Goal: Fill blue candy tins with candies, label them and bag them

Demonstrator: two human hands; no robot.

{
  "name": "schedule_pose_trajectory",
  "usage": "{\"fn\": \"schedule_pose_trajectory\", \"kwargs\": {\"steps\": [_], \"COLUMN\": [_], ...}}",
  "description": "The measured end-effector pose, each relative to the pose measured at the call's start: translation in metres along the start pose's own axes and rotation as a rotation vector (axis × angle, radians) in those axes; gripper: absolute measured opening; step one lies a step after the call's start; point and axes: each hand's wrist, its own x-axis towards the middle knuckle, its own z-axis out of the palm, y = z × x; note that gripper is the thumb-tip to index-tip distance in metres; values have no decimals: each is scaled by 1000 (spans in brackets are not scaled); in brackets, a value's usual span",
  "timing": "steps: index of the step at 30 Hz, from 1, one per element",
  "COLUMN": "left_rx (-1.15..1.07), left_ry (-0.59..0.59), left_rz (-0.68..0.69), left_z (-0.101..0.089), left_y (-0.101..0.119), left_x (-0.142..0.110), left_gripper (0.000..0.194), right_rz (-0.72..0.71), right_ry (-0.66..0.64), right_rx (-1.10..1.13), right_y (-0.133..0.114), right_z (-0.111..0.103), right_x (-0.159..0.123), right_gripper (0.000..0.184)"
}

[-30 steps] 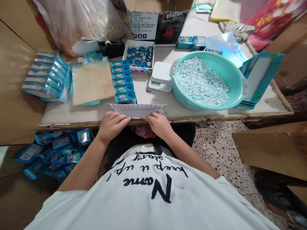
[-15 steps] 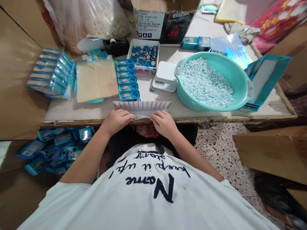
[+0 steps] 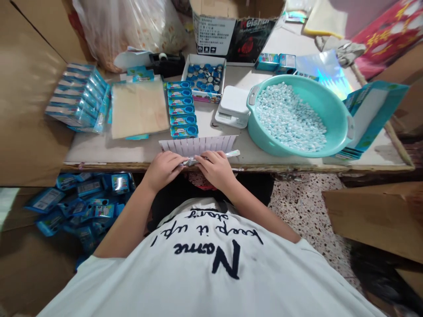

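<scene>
At the table's front edge, a white card strip with a row of dark stripes [image 3: 201, 144] stands up behind my hands. My left hand [image 3: 164, 169] has its fingers closed at the lower left of the strip, pinching crinkled shiny plastic film [image 3: 190, 162]. Close beside it, my right hand [image 3: 216, 171] presses its fingers down on the same film. A shiny end [image 3: 233, 153] pokes out to the right of that hand. The fingers cover most of the film. Just behind the strip lies a row of several small blue candy boxes [image 3: 184, 119].
A turquoise basin of small pale candies [image 3: 264, 138] stands right of a white scale [image 3: 233, 103]. Behind are a tray of blue and white discs [image 3: 205, 79] and a carton [image 3: 214, 33]. Clear sheets [image 3: 139, 110] and stacked blue packs [image 3: 76, 99] lie left. Blue boxes [image 3: 89, 207] sit below.
My right hand has moved left towards my left hand and now covers more of the film. The striped strip has tilted slightly. The whole view has shifted a little.
</scene>
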Motion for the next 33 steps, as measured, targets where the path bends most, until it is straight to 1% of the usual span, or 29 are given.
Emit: {"fn": "schedule_pose_trajectory", "kwargs": {"steps": [3, 7, 11, 14, 17, 22, 26, 28, 30, 33], "left_rx": [-44, -19, 18, 28, 24, 66, 126, 172, 227, 267], "left_ry": [60, 132, 143, 152, 148, 98, 53, 62, 99, 152], "left_rz": [24, 71, 87, 75, 61, 1, -6, -18, -40, -60], "left_z": [4, 11, 19, 23, 24, 21, 16, 13, 13, 16], "left_y": [2, 6, 8, 8, 7, 4, 8, 14, 21, 29], "left_x": [-4, -10, -15, -16, -15, -13, -9, -6, -3, -2], "left_gripper": [26, 26, 24, 23, 22, 20, 19, 17, 15, 23], "right_rz": [-20, -76, -167, -197, -180, -137, -123, -130, -133, -101], "right_ry": [54, 97, 75, 52, 24, -30, -31, -25, -13, -3], "right_rx": [-4, -17, -40, -42, -24, 0, 1, -6, -6, 16], "right_y": [1, 5, 17, 24, 26, 25, 24, 24, 24, 23], "right_z": [3, 5, 10, 13, 14, 14, 16, 17, 16, 14], "right_x": [-6, -12, -13, -12, -11, -12, -15, -15, -14, -13], "right_gripper": [23, 20, 19, 21, 23, 25, 28, 28, 28, 27]}}
